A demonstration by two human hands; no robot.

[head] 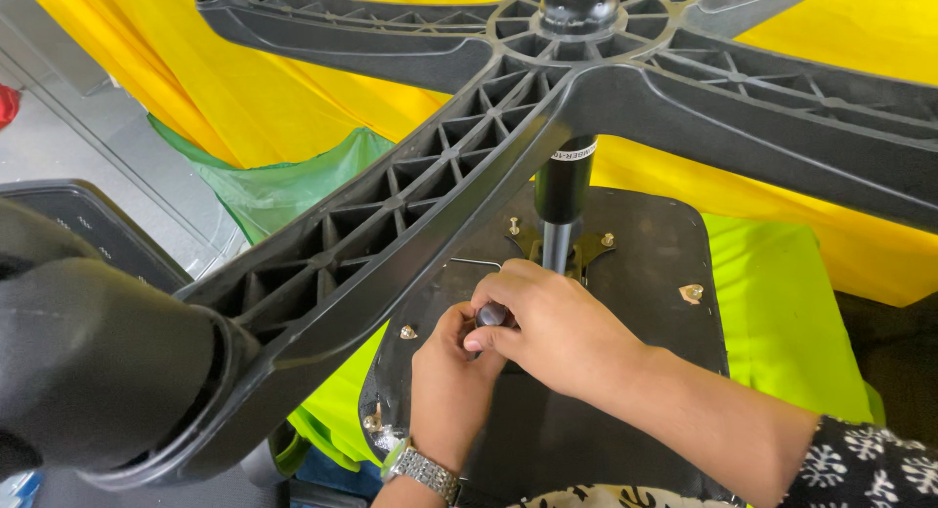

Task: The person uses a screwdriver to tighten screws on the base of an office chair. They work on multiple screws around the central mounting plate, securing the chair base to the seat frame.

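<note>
The small dark knob-like handle [491,315] we are working sits just in front of the gas-lift column [562,200], low against the black underside of the seat plate [645,274], and it is pinched between both our hands; only its rounded grey end shows, so we cannot tell what its hidden part joins to or how long it runs. What we can see of it points from our fingers toward the foot of the column, roughly along the seat plate and away from us. Our right hand [557,327] lies over it from the near right side of the column, fingers curled and clenched around the handle with the thumb pressed at its near end. Our left hand [451,376], wearing a metal wristwatch [422,466], comes up from directly below the column's foot, its fingers bent and closed against the same handle from underneath, so the two hands touch each other there. The right hand is the one more fully wrapped over it. Just left of the column's foot a thin bent metal key [476,264] lies on the plate, and brass-coloured bolts [692,293] stand around the mounting bracket. Above the column, the black five-arm chair base [410,190] spreads toward us, one ribbed arm crossing left of our hands, over yellow and green cloth [782,303]
</note>
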